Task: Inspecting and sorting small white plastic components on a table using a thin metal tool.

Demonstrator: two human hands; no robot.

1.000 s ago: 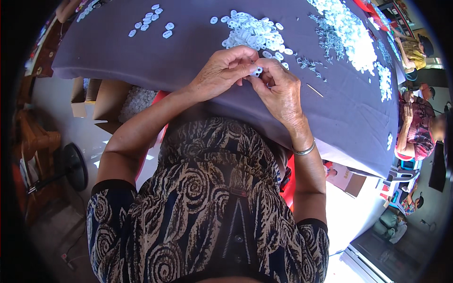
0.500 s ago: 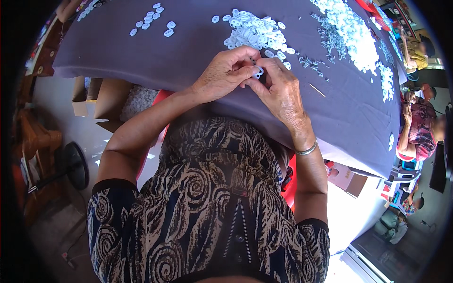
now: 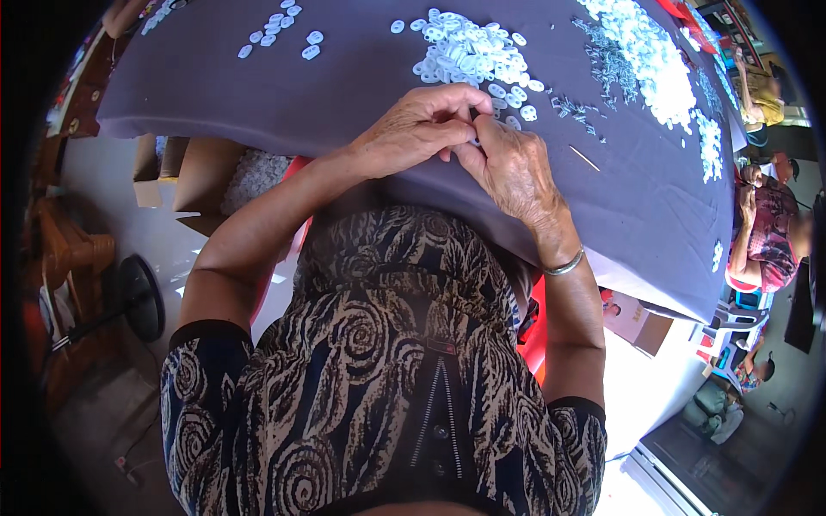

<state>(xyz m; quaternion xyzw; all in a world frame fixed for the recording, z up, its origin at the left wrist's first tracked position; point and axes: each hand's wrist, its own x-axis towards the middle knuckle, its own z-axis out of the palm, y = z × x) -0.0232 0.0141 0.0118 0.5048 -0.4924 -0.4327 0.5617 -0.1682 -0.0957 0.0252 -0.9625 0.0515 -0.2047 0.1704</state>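
Between the fingertips of our left hand (image 3: pixel 413 131) and right hand (image 3: pixel 518 172) we have a small whitish piece (image 3: pixel 476 141), pinched where thumbs and fingers meet. We see only a pale sliver of it; our fingers cover the rest, so we cannot tell its full outline or its tilt. Just beyond our fingers lie loose white oval pieces (image 3: pixel 469 50), flat and glossy, with holes through many of them. Most are heaped, overlapping at varied angles; a few stray down from the heap toward our right hand's knuckles.
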